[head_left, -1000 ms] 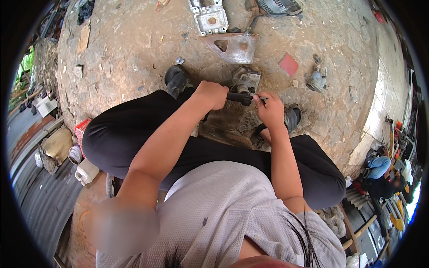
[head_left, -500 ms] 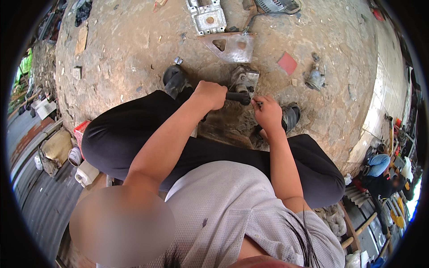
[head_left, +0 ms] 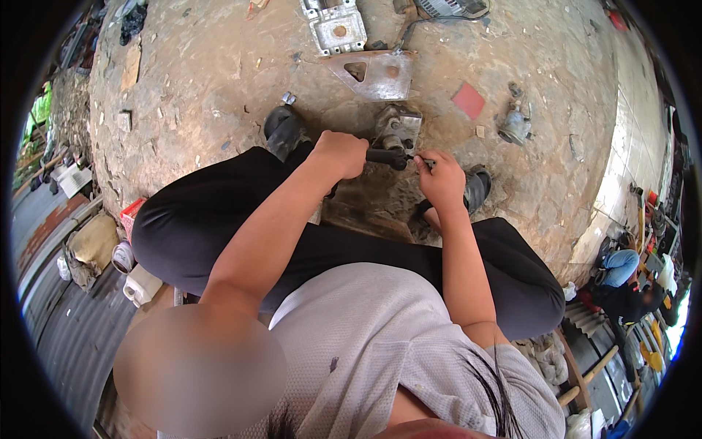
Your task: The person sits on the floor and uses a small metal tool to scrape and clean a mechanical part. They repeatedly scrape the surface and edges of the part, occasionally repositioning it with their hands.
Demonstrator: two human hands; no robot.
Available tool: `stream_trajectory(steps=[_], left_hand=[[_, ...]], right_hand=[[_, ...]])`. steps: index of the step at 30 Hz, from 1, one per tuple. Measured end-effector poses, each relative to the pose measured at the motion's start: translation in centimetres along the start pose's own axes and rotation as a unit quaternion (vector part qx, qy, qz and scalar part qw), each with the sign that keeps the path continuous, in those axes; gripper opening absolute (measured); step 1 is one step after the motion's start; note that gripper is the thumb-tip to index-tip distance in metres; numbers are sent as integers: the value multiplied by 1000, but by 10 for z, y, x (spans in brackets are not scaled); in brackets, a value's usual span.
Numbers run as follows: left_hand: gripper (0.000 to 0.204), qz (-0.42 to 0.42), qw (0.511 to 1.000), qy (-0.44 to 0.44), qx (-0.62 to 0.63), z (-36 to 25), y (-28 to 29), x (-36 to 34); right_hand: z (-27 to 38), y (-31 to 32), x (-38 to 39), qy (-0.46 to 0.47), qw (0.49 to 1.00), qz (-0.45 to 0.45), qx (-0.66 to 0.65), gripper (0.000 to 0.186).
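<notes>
My left hand [head_left: 341,155] is closed in a fist round the handle of a dark hammer [head_left: 386,156], whose rounded head points right. My right hand [head_left: 442,178] pinches a small, thin metal piece [head_left: 429,164] beside the hammer head; its exact kind is too small to make out. Just beyond the hammer head stands a worn metal block [head_left: 398,126] with a round boss, between my feet. The head partly covers the block's near end.
Ahead on the ground lie a triangular metal plate [head_left: 376,77], a cast metal housing [head_left: 335,33] and a red square piece [head_left: 468,100]. Right of these is a small metal fitting [head_left: 515,127]. A white jug [head_left: 142,284] stands at left. Another person [head_left: 621,300] sits far right.
The view has shifted slightly. My right hand has turned a little and moved a bit right, opening a small gap to the hammer head. My left hand keeps its hold.
</notes>
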State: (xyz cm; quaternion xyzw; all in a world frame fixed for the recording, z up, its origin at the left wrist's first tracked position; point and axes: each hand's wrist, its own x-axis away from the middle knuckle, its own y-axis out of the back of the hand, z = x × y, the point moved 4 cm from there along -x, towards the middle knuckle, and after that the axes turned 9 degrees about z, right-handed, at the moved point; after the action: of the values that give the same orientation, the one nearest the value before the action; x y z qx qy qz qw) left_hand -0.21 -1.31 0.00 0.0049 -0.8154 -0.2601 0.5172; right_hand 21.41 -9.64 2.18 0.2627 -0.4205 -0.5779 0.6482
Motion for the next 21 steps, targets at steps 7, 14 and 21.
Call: stream_trajectory(steps=[7,14,21], left_hand=[[23,-1,1000,-4,-5,0,0,-1],[25,-3,1000,-7,-10,1,-1,-2],[26,-3,1000,-12,-8,1,-3,-5]], right_hand=[[0,-4,1,-6,999,-7,-40,9],[4,-2,1,6,1000,19,-8,11],[4,3,-1,26,997,-58,-33,10]])
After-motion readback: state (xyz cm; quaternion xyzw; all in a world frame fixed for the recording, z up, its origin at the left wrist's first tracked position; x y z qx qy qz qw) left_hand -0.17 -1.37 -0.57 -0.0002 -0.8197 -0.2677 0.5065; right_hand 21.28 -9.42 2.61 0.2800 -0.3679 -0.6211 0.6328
